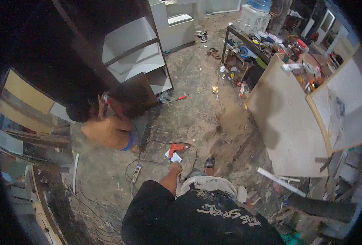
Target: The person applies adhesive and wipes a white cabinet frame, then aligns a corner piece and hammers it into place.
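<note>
My left hand (175,167) reaches forward and down from a black sleeve, its fingers closed at the near edge of a small white sheet (176,158) that looks like paper. Just beyond the sheet is an orange-red power drill (177,148), lying on its side on the floor with its chuck to the right. Sheet and drill handle overlap in view. A black cable (158,142) loops around the drill. To the left of my hand, a white power strip (136,173) rests on the floor. My right hand is out of sight.
A shirtless co-worker (107,132) crouches at left by a dark cabinet (134,96), holding a red tool (106,97). Large pale panels (283,122) lean at right. A cluttered workbench (246,38) stands behind them. Loose wood strips (281,181) and cables litter the floor.
</note>
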Tool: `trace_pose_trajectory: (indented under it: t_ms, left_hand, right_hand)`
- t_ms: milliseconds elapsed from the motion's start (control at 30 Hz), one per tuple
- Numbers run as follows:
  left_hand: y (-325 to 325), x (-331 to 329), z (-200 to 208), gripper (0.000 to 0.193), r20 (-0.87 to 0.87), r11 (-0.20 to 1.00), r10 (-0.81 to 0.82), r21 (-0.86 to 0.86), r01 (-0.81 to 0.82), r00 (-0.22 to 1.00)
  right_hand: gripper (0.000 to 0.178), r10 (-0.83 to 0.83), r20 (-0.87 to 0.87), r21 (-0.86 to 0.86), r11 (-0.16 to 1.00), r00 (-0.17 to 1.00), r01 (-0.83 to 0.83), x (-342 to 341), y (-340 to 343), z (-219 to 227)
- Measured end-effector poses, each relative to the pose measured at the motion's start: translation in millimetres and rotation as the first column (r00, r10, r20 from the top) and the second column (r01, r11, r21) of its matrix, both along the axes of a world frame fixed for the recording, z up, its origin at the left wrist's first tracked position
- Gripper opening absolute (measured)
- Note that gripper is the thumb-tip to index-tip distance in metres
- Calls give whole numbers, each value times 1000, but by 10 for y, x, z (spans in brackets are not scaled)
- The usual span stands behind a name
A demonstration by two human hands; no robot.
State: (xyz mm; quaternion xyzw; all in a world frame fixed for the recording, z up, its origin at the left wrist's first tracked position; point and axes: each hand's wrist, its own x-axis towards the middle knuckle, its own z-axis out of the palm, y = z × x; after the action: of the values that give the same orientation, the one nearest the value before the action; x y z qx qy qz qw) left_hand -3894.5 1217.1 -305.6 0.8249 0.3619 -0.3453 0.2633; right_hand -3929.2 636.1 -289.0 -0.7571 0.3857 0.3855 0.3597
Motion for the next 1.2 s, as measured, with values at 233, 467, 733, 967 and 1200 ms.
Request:
trace_pose_trajectory:
  t_ms: [233,467,733,967,1200]
  left_hand:
    - [-179,2626,637,37,531,988,-152,87,124,834]
    - [411,3282,506,30,521,986,-96,167,9,848]
    - [313,3548,1378,47,-66,963,211,183,-196,975]
    - [242,4787,1089,52,161,876,425,176,-449,891]
    - [686,5460,406,52,163,942,320,47,-331,933]
  right_hand:
    - [33,136,37,75,987,990,-139,1862,259,5]
    - [33,316,28,195,929,948,-315,3787,574,-342]
    - [38,608,84,218,762,790,-610,6141,529,-641]
    - [39,690,159,24,712,706,-701,8299,2323,-192]
    - [47,671,77,27,738,737,-675,9890,3907,-47]
